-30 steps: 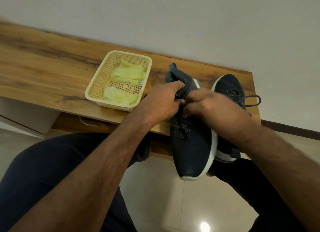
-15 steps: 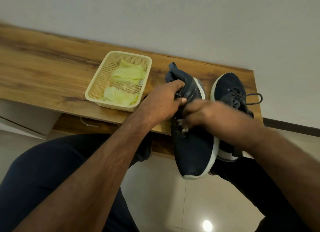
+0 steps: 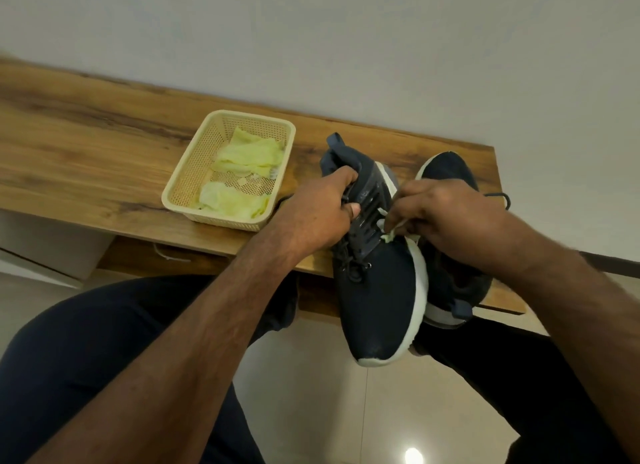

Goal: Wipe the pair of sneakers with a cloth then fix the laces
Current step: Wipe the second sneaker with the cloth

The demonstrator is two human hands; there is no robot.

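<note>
A navy sneaker with a white sole (image 3: pixel 379 290) is held off the table edge, toe pointing toward me. My left hand (image 3: pixel 318 214) grips its collar, fingers inside the opening. My right hand (image 3: pixel 443 214) pinches a small pale yellow-green cloth (image 3: pixel 389 230) against the sneaker's right side by the sole. The second navy sneaker (image 3: pixel 450 173) lies on the wooden table (image 3: pixel 86 159) behind my right hand, its lace looping out to the right.
A cream plastic basket (image 3: pixel 183 190) holding more pale yellow-green cloths (image 3: pixel 249 159) stands on the table left of the sneakers. My knees in dark trousers sit below the table edge. A white wall runs behind the table.
My right hand has shifted from the laces at the sneaker's middle out to its right side, and the cloth now shows under the fingers. My left hand keeps its grip on the collar.
</note>
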